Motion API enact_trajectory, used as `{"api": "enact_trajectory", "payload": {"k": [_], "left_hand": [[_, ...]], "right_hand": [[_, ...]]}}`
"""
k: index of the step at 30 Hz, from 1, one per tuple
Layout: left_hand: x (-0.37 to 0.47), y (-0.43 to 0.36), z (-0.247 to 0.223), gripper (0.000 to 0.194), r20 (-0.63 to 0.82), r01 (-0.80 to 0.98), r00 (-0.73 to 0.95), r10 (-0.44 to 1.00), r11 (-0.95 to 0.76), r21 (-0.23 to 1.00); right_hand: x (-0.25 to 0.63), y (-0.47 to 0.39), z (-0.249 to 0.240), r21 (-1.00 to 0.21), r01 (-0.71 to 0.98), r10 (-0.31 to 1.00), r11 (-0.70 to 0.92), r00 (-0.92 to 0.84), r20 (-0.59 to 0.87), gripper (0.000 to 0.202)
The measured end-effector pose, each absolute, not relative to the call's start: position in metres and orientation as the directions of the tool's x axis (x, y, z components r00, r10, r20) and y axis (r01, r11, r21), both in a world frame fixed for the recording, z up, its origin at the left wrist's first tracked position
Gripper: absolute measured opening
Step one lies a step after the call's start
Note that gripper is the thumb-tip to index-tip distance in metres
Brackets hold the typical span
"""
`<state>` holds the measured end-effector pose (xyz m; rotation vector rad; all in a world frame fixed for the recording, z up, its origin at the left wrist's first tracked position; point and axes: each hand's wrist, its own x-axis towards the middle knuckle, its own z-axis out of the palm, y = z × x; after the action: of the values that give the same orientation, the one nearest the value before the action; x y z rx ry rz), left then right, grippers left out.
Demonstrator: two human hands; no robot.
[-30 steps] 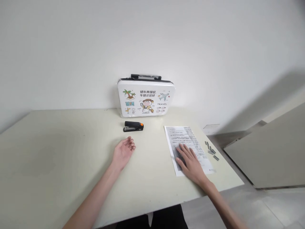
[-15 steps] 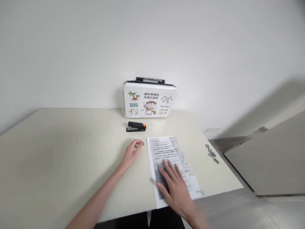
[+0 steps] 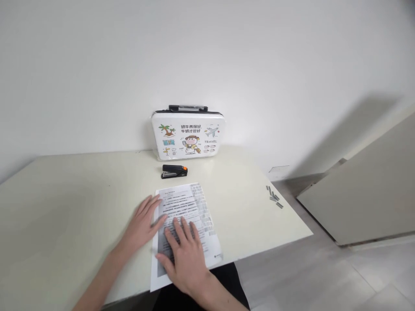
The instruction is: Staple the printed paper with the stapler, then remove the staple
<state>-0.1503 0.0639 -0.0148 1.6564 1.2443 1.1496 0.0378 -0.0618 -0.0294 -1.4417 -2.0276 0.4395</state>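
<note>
Printed paper (image 3: 181,203) lies at the table's front edge, its near left corner reaching past the edge; whether it is one sheet or more I cannot tell. My right hand (image 3: 188,255) rests flat on its lower half, fingers spread. Along the paper's left edge lies my left hand (image 3: 144,222), open, its thumb and fingertips on the margin. Just beyond the paper's top edge sits a black stapler (image 3: 174,171) with an orange button, touched by neither hand.
A white case (image 3: 188,136) with cartoon prints and a black handle stands against the wall behind the stapler. Several strips of staples (image 3: 275,197) lie near the right edge of the table (image 3: 81,203). A pale panel (image 3: 363,185) stands beyond that edge, above the floor.
The paper has slid left under my right hand. My left hand has opened from a loose curl and come down on its left edge. The view has shifted a little.
</note>
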Motion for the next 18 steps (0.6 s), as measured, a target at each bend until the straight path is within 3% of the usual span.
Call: {"api": "enact_trajectory", "payload": {"k": [4, 8, 10, 14, 18], "left_hand": [[-0.149, 0.061, -0.012, 0.051, 0.193, 0.303, 0.101, 0.976, -0.215, 0.928], [-0.150, 0.062, -0.016, 0.053, 0.206, 0.381, 0.114, 0.972, -0.234, 0.894], [-0.155, 0.064, -0.022, 0.052, 0.252, 0.543, 0.177, 0.951, -0.309, 0.781], [-0.165, 0.065, -0.032, 0.055, 0.285, 0.790, 0.326, 0.901, -0.425, 0.441], [-0.168, 0.067, -0.037, 0.057, 0.290, 0.824, 0.342, 0.894, -0.434, 0.365]], "right_hand": [[0.053, -0.068, -0.021, -0.629, 0.663, 0.914, 0.405, -0.281, 0.292, 0.061], [0.106, -0.083, -0.027, -0.666, 0.682, 0.944, 0.302, -0.116, 0.309, 0.053], [0.147, -0.091, -0.037, -0.686, 0.708, 0.953, 0.169, 0.060, 0.297, 0.057], [0.242, -0.105, -0.063, -0.659, 0.748, 0.881, -0.079, 0.362, 0.305, 0.065], [0.325, -0.098, -0.085, -0.603, 0.755, 0.817, -0.256, 0.502, 0.282, 0.079]]}}
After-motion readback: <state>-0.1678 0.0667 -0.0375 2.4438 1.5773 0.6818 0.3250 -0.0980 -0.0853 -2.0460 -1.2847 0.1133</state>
